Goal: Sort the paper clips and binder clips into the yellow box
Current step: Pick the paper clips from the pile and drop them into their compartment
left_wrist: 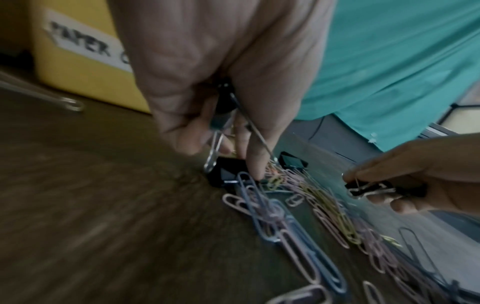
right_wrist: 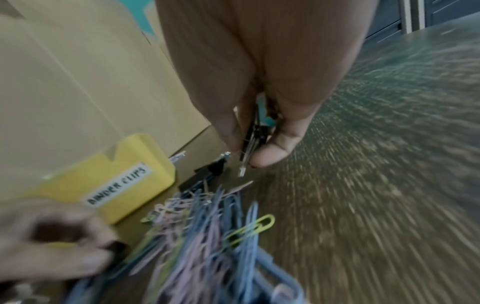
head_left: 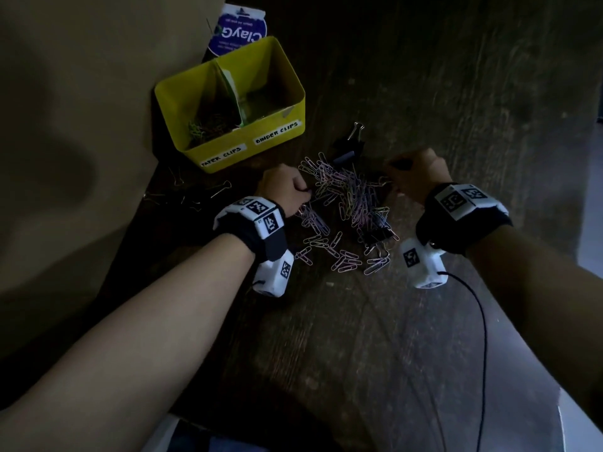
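Note:
The yellow box point(head_left: 182, 102) stands at the back left, split by a divider and labelled "PAPER CLIPS" and "BINDER CLIPS". Its left half holds several paper clips. A pile of coloured paper clips point(head_left: 346, 203) lies between my hands. My left hand point(head_left: 301, 190) is at the pile's left edge, curled round black binder clips point(left_wrist: 223, 98), with a fingertip point(left_wrist: 255, 166) on another binder clip point(left_wrist: 226, 172) on the table. My right hand point(right_wrist: 254, 152), at the pile's far right, pinches a black binder clip point(right_wrist: 255, 133) just above the table.
Loose black binder clips point(head_left: 347, 148) lie behind the pile, and more point(head_left: 195, 194) left of my left hand near the cardboard wall point(head_left: 81, 125). A blue-labelled package point(head_left: 238, 31) stands behind the box. A black cable point(head_left: 479, 321) runs from my right wrist.

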Tool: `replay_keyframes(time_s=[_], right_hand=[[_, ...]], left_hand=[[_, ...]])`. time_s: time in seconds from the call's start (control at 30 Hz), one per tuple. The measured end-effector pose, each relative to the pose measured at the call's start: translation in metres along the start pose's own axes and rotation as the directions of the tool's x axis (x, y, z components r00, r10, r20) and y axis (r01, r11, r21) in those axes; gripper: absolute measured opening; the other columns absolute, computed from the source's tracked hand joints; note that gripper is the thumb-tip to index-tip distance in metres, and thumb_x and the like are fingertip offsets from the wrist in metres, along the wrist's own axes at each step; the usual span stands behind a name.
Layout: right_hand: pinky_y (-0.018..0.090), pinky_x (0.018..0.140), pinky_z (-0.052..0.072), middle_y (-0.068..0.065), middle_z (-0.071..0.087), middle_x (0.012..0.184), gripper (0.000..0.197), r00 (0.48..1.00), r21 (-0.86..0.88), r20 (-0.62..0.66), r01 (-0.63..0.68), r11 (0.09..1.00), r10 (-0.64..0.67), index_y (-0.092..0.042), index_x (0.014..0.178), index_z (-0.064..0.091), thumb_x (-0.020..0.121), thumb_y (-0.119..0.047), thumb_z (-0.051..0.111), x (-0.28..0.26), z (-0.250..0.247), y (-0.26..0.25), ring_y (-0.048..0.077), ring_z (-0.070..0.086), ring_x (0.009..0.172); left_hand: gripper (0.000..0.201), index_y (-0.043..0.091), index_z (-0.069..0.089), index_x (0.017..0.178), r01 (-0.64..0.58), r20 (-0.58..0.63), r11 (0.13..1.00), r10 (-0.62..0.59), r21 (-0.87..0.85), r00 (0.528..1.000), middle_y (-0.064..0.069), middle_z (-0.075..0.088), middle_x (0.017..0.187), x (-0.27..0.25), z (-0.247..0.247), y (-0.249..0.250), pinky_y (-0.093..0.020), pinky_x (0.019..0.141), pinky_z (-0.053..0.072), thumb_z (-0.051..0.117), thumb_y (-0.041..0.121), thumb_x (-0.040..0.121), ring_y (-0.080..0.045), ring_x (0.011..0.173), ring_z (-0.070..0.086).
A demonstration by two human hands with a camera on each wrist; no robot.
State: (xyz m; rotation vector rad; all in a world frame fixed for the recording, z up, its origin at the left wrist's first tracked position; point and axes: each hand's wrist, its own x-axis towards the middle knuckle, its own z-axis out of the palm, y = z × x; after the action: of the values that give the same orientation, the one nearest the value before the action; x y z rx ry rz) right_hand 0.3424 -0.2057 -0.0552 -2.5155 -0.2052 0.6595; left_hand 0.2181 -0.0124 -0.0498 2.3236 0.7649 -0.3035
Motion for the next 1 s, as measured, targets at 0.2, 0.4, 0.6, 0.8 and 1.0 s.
replay_keyframes(time_s=[0.2, 0.4, 0.6, 0.8, 1.0], right_hand=[[0.024, 0.075, 0.041, 0.015, 0.059, 0.119, 0.031, 1.000, -0.149, -0.002, 0.012, 0.989, -0.012, -0.009, 0.122, 0.059, 0.093, -0.015, 0.047, 0.020, -0.002, -0.007, 0.031, 0.058, 0.105], [0.039, 0.097, 0.041, 0.021, 0.042, 0.127, 0.040, 0.990, -0.186, -0.008, 0.136, 0.973, -0.140, -0.013, 0.131, 0.048, 0.091, -0.009, 0.048, 0.026, -0.001, -0.004, 0.037, 0.044, 0.119], [0.043, 0.105, 0.038, 0.018, 0.038, 0.135, 0.051, 0.982, -0.151, -0.049, 0.174, 0.973, -0.183, -0.020, 0.136, 0.042, 0.087, -0.012, 0.053, 0.020, 0.005, 0.000, 0.036, 0.037, 0.127], [0.060, 0.114, 0.007, 0.021, 0.016, 0.151, 0.059, 0.933, -0.319, -0.016, 0.336, 0.886, -0.359, -0.024, 0.141, 0.033, 0.088, -0.023, 0.058, 0.004, 0.007, -0.007, 0.039, 0.005, 0.143], [0.060, 0.112, -0.001, 0.017, 0.011, 0.154, 0.066, 0.877, -0.401, 0.117, 0.471, 0.786, -0.466, -0.022, 0.144, 0.029, 0.086, -0.035, 0.058, -0.036, 0.029, -0.006, 0.036, -0.004, 0.144]], left_hand=[[0.014, 0.011, 0.066, 0.083, -0.164, -0.084, 0.985, 0.159, -0.051, 0.984, 0.000, 0.067, 0.085, -0.008, -0.008, -0.017, -0.019, 0.065, 0.048, 0.076, 0.017, 0.075, -0.012, 0.079, 0.061], [0.029, 0.018, 0.064, 0.100, -0.226, -0.024, 0.926, 0.229, -0.303, 0.973, 0.007, 0.057, 0.088, -0.016, -0.025, -0.025, -0.005, 0.070, 0.043, 0.075, 0.011, 0.074, 0.003, 0.084, 0.053], [0.022, 0.018, 0.066, 0.101, -0.261, -0.049, 0.898, 0.261, -0.354, 0.964, 0.012, 0.052, 0.087, -0.007, -0.049, -0.011, -0.011, 0.074, 0.048, 0.070, 0.012, 0.081, 0.002, 0.084, 0.055], [0.022, 0.013, 0.058, 0.106, -0.240, -0.170, 0.934, 0.200, -0.264, 0.965, -0.008, 0.060, 0.093, 0.034, -0.037, 0.024, -0.035, 0.074, 0.054, 0.064, 0.020, 0.085, -0.021, 0.085, 0.062], [0.020, 0.007, 0.056, 0.109, -0.094, -0.167, 0.960, 0.051, -0.262, 0.985, -0.004, 0.057, 0.100, 0.060, -0.002, 0.065, -0.018, 0.064, 0.045, 0.057, 0.015, 0.091, -0.014, 0.087, 0.055]])
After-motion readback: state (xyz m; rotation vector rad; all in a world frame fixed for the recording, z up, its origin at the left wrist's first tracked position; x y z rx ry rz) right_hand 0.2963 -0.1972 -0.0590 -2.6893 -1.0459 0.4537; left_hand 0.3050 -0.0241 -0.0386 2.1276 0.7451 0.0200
